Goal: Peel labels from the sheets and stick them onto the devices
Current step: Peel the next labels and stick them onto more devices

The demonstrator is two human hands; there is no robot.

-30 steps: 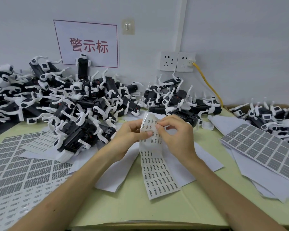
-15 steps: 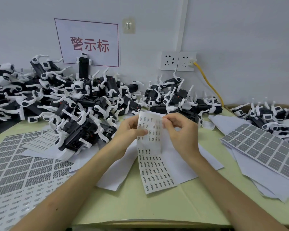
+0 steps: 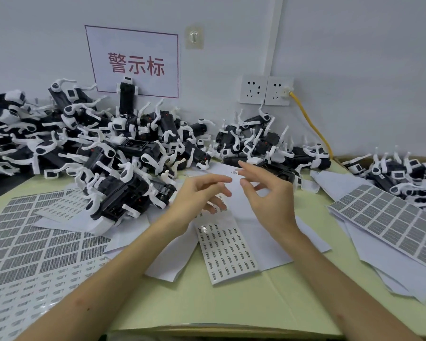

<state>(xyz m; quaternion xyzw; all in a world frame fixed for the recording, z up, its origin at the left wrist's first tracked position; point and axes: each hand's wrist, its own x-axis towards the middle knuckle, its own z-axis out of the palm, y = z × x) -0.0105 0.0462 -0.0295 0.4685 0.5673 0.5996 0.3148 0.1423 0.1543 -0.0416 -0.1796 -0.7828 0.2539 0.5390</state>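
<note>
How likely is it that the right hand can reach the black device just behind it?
Probably yes: the right hand hovers close in front of the black device, and nothing stands between them. A small label sits at its index fingertip.

Stock as I count it on my screen:

- Hands, 2: left hand (image 3: pixel 197 193), right hand (image 3: pixel 268 195).
- Loose label (image 3: pixel 235 172), 1, on a right fingertip.
- Label strip (image 3: pixel 229 254), 1.
- Label sheets, 3 that I can tell apart: large sheet (image 3: pixel 35 242), small sheet (image 3: pixel 59 207), grey sheet (image 3: pixel 389 217).
- Devices: too tangled to count. Heaps, 3: left heap (image 3: pixel 96 148), middle heap (image 3: pixel 263 143), right heap (image 3: pixel 399 173).
- Wall sockets, 2: first socket (image 3: pixel 252 89), second socket (image 3: pixel 279 91).
- Yellow cable (image 3: pixel 310 124), 1.
- Sign (image 3: pixel 133 61), 1.
- Wall hook (image 3: pixel 194 36), 1.
</note>
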